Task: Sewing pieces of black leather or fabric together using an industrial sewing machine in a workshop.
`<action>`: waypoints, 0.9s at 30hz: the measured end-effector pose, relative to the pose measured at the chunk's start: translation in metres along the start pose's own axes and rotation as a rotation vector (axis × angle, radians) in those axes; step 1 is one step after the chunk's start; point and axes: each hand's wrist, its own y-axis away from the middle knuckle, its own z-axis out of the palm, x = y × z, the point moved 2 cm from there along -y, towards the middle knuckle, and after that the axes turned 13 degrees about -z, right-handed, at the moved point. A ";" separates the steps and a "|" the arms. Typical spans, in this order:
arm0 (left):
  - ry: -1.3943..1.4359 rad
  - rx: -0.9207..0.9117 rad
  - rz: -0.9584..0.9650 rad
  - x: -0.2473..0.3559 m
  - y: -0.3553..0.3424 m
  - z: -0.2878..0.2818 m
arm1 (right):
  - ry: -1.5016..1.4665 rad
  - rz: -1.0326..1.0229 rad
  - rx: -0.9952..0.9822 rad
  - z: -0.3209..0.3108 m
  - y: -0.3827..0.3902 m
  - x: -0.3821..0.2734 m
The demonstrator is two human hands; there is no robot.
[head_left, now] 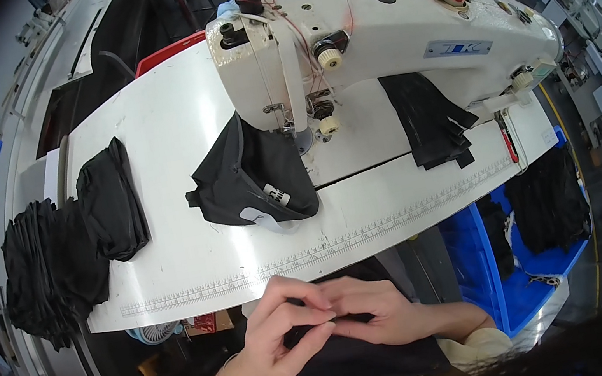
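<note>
My left hand and my right hand meet in front of the table's near edge, fingertips pinched together. Whatever they hold, if anything, is too small or hidden to make out. Beyond them a black fabric piece with a white label and a pale oval patch lies on the white table. Its far side reaches the needle area of a white sewing machine. Neither hand touches the fabric.
Stacked black fabric pieces hang over the table's left end, with another folded black piece beside them. Black strips lie under the machine arm. Red-handled snips rest at right. A blue bin with black fabric stands below.
</note>
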 end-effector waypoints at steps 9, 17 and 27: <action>-0.887 0.070 0.149 -0.016 -0.077 -0.008 | -0.462 0.329 0.368 -0.024 -0.007 0.005; -1.758 0.188 0.207 -0.042 -0.099 -0.024 | 0.869 -0.344 -0.178 -0.069 -0.057 0.067; -1.275 0.146 0.176 -0.053 -0.135 -0.043 | 1.371 -0.608 -0.523 -0.094 -0.094 0.124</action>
